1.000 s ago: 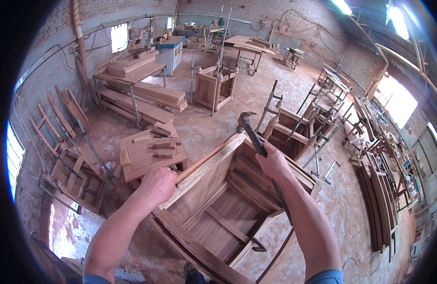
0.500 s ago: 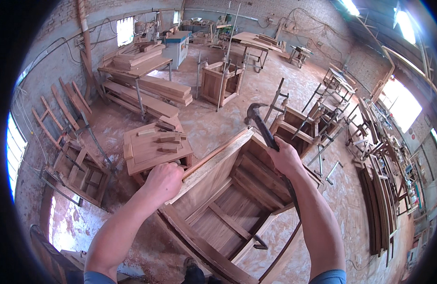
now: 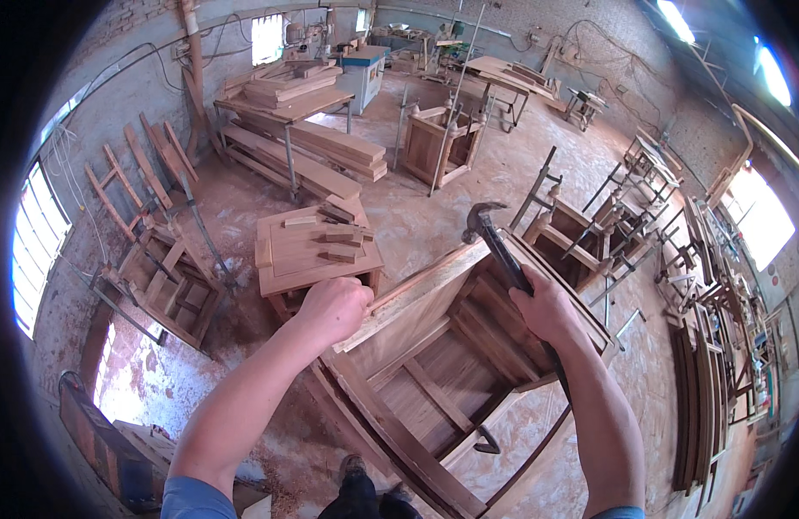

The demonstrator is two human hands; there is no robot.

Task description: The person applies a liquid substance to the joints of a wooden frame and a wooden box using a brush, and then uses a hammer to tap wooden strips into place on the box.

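Note:
A wooden furniture carcass point(image 3: 391, 333), an open frame with inner slats and panels, lies tilted in front of me. My left hand point(image 3: 334, 311) is closed at its left upper edge, beside a thin reddish wood strip point(image 3: 421, 281) running along that edge. The fingers hide whatever they pinch. My right hand point(image 3: 548, 307) wraps round the dark handle of a claw hammer point(image 3: 506, 264). The hammer's head is raised near the carcass's far corner, and its handle end reaches down along my right forearm.
Just beyond my left hand, a small wooden table point(image 3: 304, 264) carries several wood blocks point(image 3: 343, 236). Unfinished frames point(image 3: 170, 281) stand left, and more frames point(image 3: 581, 229) lie right. Stacked boards point(image 3: 313, 160) sit farther back. Long dark planks point(image 3: 689, 406) lean at the right.
My view has shifted, so the room sits farther right in it. The hammer head is slightly lower, closer to the carcass's far corner. My left hand stays at the same edge.

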